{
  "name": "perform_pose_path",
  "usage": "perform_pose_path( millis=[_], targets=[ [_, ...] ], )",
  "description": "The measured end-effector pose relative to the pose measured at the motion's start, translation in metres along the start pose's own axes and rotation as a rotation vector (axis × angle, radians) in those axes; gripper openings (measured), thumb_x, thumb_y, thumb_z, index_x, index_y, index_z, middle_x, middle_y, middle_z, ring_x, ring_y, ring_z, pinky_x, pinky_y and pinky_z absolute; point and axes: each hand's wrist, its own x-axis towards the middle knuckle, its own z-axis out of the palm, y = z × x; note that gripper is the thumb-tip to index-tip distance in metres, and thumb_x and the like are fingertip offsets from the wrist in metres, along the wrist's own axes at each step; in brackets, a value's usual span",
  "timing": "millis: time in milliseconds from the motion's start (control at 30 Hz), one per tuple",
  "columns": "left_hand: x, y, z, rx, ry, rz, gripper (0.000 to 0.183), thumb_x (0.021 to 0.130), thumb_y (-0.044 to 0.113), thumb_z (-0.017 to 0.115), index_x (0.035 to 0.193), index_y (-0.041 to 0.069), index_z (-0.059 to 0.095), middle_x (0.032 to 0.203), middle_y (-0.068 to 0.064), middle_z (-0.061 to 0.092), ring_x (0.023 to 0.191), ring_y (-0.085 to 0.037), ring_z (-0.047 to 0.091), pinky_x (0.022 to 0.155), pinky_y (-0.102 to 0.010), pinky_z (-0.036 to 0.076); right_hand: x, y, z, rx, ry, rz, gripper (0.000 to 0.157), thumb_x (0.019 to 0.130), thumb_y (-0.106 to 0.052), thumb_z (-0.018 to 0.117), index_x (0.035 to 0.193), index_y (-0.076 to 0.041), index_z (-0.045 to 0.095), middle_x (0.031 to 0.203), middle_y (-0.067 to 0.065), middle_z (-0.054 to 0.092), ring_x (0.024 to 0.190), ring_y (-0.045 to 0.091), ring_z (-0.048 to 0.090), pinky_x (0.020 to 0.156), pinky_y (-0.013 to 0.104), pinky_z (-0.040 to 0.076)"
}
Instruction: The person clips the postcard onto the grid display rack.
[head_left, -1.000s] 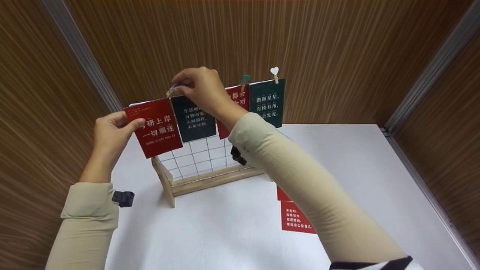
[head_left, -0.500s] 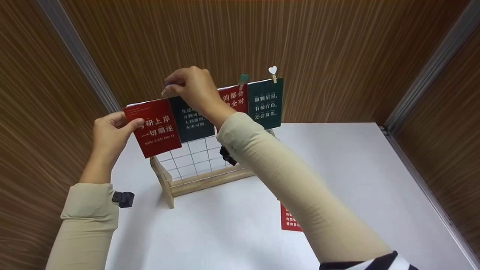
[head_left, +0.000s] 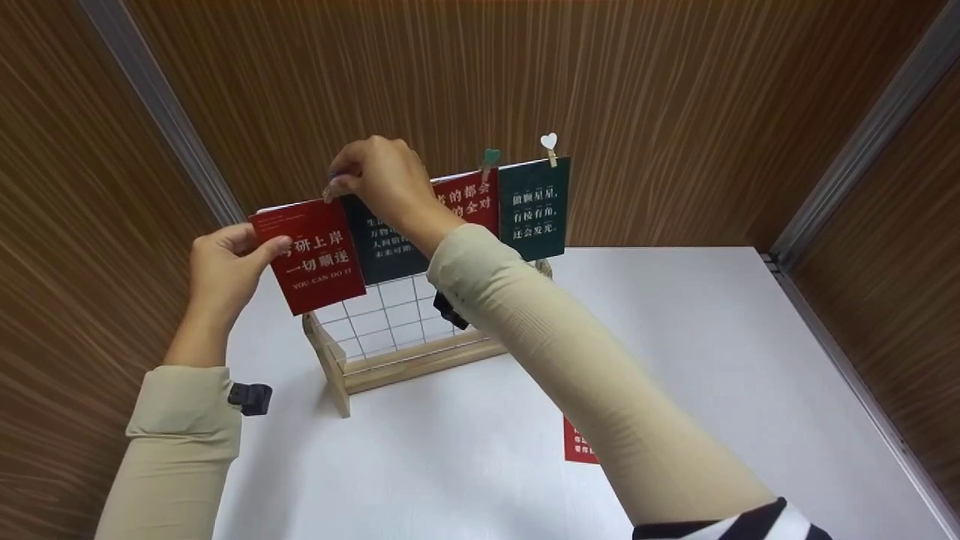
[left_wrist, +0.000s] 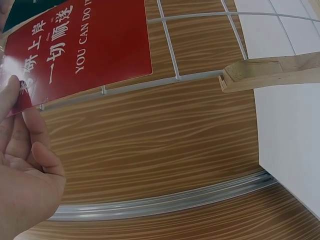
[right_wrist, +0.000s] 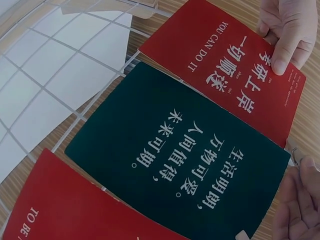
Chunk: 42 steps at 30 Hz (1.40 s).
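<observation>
My left hand (head_left: 217, 277) pinches the left edge of a red card (head_left: 319, 262) with white lettering, thumb in front and fingers behind. The card stands against the top left of a wire grid rack with a wooden base (head_left: 427, 364). At the card's upper right corner my right hand (head_left: 386, 187) pinches a small clothespin (head_left: 330, 191), mostly hidden by the fingers. The right wrist view shows the clothespin's metal spring (right_wrist: 294, 149) at that corner. Beside the red card hangs a dark green card (right_wrist: 175, 155), its top partly behind my right hand in the head view.
Farther right on the rack hang another red card (head_left: 472, 202) under a green heart clothespin (head_left: 491, 157) and a dark green card (head_left: 534, 210) under a white heart one (head_left: 549, 142). A red card (head_left: 579, 446) lies on the white table (head_left: 712, 337), partly under my right forearm.
My right hand has moved slightly left and down with the clothespin, bringing it onto the red card's upper right corner. My left hand keeps its pinch on the card.
</observation>
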Motion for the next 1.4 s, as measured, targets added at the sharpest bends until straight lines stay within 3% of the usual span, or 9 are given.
perform_pose_path(
  millis=[333,467,600,1033,1400],
  targets=[
    [-0.002,0.0,0.002,-0.006,0.016,0.007,0.044,0.086,0.034,0.07,0.112,-0.002,0.068,0.108,-0.016,0.067,0.092,-0.013,0.057,0.082,-0.029,0.043,0.001,0.0,0.002,-0.053,0.002,-0.023,0.022,0.09,-0.029,0.065,0.106,-0.018,0.074,0.094,-0.009,0.071,0.088,0.003,0.063,0.082,0.024,0.046],
    [-0.001,0.0,0.004,-0.016,0.017,-0.002,0.044,0.086,0.034,0.069,0.113,-0.001,0.068,0.108,-0.016,0.067,0.093,-0.014,0.056,0.082,-0.03,0.043,0.002,0.0,0.003,-0.063,-0.008,-0.004,0.02,0.089,-0.03,0.065,0.105,-0.021,0.074,0.092,-0.012,0.071,0.092,0.002,0.063,0.099,0.045,0.038],
    [-0.002,0.0,0.005,-0.026,0.015,-0.002,0.045,0.086,0.035,0.07,0.113,-0.001,0.068,0.109,-0.016,0.067,0.094,-0.014,0.056,0.083,-0.031,0.043,0.003,0.0,0.004,-0.085,-0.015,0.014,0.019,0.089,-0.031,0.065,0.103,-0.023,0.075,0.092,-0.014,0.071,0.096,0.002,0.062,0.102,0.064,0.023],
    [-0.002,0.001,0.004,-0.023,0.017,-0.005,0.046,0.086,0.035,0.069,0.113,-0.002,0.067,0.11,-0.018,0.066,0.094,-0.016,0.055,0.086,-0.035,0.042,0.003,0.006,0.009,-0.066,-0.011,-0.035,0.019,0.089,-0.029,0.065,0.103,-0.019,0.074,0.091,-0.011,0.072,0.092,0.001,0.062,0.103,0.059,0.024],
    [-0.002,0.0,0.004,-0.01,0.022,0.009,0.045,0.086,0.034,0.069,0.113,-0.002,0.068,0.109,-0.018,0.067,0.093,-0.014,0.057,0.084,-0.031,0.043,0.002,0.01,0.012,-0.051,-0.013,-0.007,0.02,0.092,-0.029,0.064,0.108,-0.02,0.071,0.094,-0.012,0.071,0.093,0.001,0.062,0.108,0.061,0.013]
  ],
)
